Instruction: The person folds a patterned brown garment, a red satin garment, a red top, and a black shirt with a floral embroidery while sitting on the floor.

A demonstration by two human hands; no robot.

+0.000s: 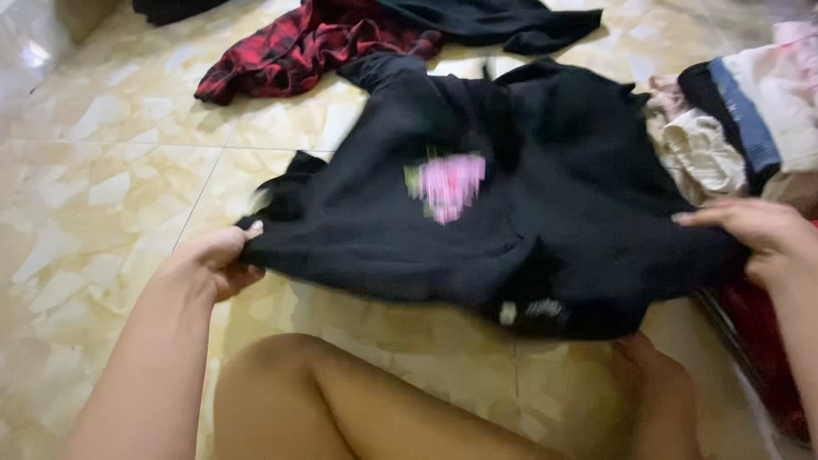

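A black garment (511, 213) with a pink and green print on its middle lies spread on the tiled floor in front of me. My left hand (217, 260) pinches its lower left edge. At the garment's right edge, my right hand (763, 234) grips the cloth with the fingers laid over it. The view is blurred. My bare knees (290, 383) show at the bottom of the frame.
A red and black checked garment (298, 47) and another dark garment (503, 21) lie at the back. A pile of folded and crumpled clothes (733, 128) sits at the right. Red cloth (767, 341) lies under my right arm. The floor is pale yellow marble tile (102, 153).
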